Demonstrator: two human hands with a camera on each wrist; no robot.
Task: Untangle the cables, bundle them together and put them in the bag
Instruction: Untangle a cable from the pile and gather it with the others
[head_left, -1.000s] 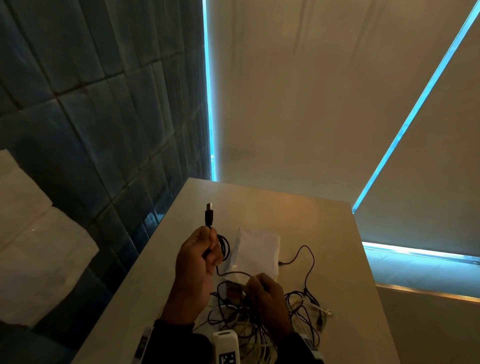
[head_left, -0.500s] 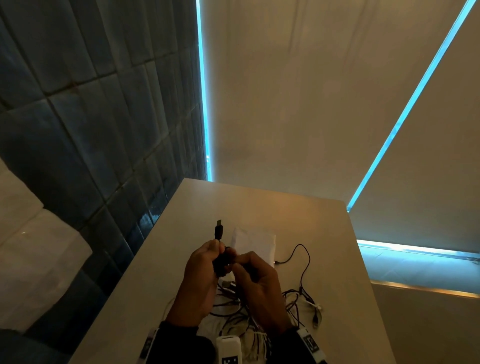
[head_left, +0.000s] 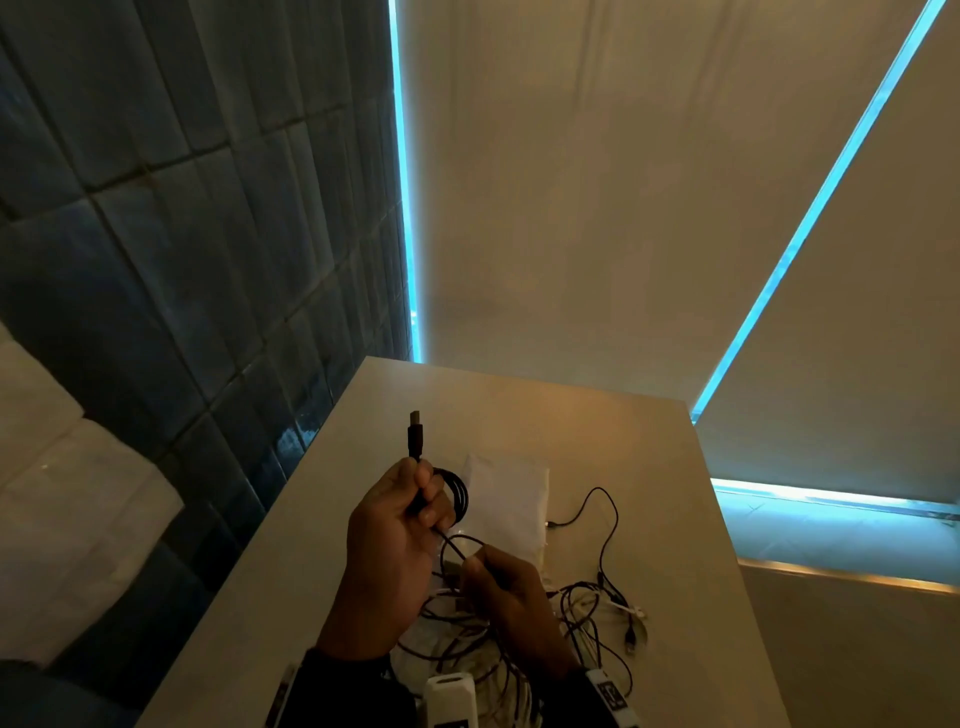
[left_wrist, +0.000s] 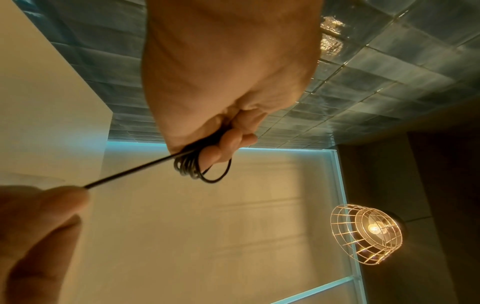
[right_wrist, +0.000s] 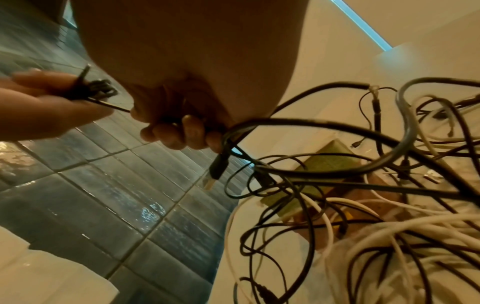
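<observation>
Hiding part of the cable tangle (head_left: 582, 618), right hand (head_left: 511, 597).

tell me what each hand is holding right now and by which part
Left hand grips the black cable by its wound coil, just below the USB plug. Right hand pinches the same cable's straight run leading from the coil.

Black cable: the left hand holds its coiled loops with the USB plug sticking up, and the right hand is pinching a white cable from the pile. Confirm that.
Not quite. The right hand pinches the same black cable, not a white one; the left wrist view shows it running taut from the coil in the left hand. The rest holds.
</observation>
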